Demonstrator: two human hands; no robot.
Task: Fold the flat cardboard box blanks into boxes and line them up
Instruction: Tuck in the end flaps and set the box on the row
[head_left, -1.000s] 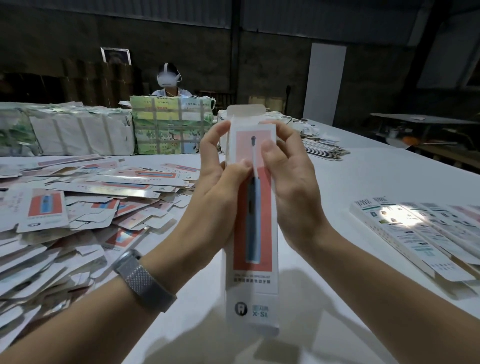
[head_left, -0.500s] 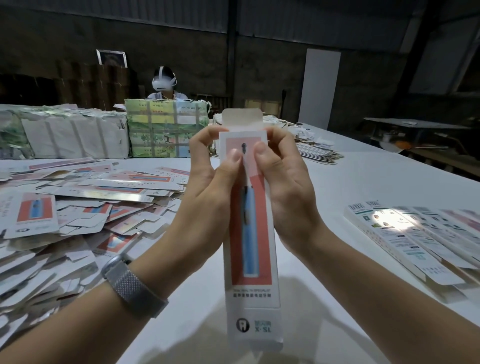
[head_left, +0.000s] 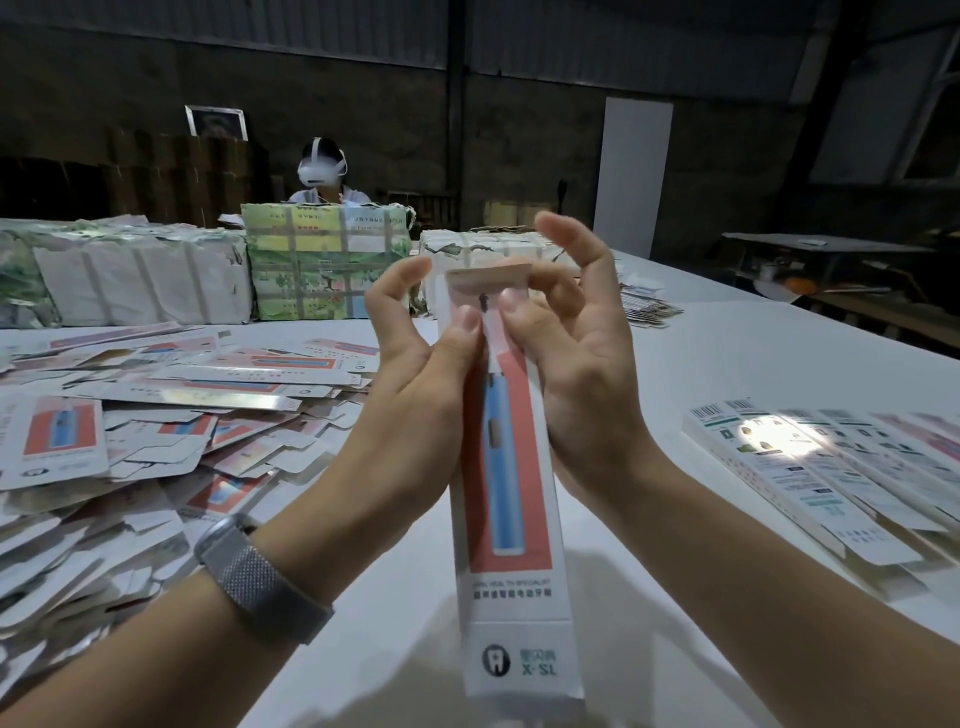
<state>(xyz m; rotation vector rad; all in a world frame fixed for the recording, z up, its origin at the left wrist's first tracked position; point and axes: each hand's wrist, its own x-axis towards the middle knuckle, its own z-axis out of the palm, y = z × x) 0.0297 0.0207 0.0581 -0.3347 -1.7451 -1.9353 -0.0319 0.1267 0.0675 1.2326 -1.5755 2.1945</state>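
Holding one tall box (head_left: 506, 467) upright over the white table (head_left: 727, 374), between both hands. Left hand (head_left: 421, 358) gripping the box's left edge, thumb pressing on the printed front near the top, index finger curling behind. Right hand (head_left: 566, 353) pinching the right edge with thumb on the front, other fingers arching up behind the top flap (head_left: 488, 278), which is folding toward the front. Wearing one mesh-band watch (head_left: 262, 577) on the left wrist. Lying in a loose heap at left: flat blanks (head_left: 156, 415), too many and too overlapped for counting. Lying side by side at right: finished boxes (head_left: 810, 467), at least four, exact count unclear. Standing along the far edge: wrapped bundles (head_left: 322, 265), three discernible. Sitting behind them: one person wearing a headset (head_left: 322, 169).
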